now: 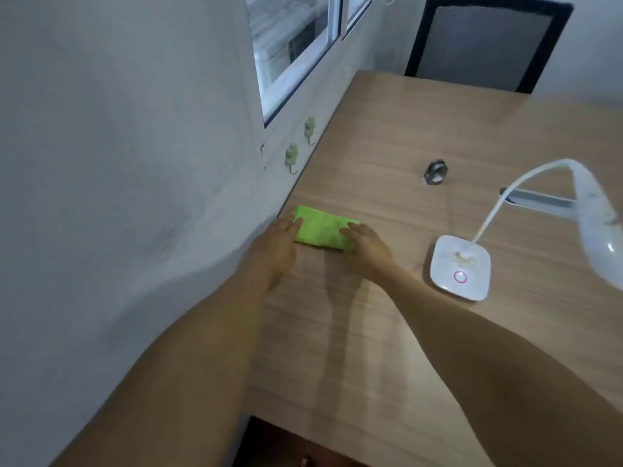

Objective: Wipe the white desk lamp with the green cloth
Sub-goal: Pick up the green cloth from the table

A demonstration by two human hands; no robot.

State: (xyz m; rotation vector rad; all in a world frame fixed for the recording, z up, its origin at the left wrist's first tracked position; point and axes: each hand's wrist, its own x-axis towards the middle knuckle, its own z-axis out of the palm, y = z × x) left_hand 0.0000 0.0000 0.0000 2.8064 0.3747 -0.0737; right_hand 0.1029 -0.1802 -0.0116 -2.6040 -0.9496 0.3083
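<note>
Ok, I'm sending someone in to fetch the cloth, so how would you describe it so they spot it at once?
Start at the wooden desk under the window and follow its wall-side edge toward the near end. The green cloth lies folded flat there, with the left hand and right hand on its two ends. It is the only bright green thing; the white desk lamp stands apart, to its right.

**Colours on and around the tabletop**

The cloth (322, 230) at centre is bright lime green. The tabletop (421, 129) is pale tan with fine wood-grain streaks. At right, the lamp (460, 266) is white, its base ringed with a small pink circle. Upper left, the wall (118, 129) is grey-white, with two sage-green hooks (291, 156). Upper right, the chair (488, 42) is grey, framed black.
</note>
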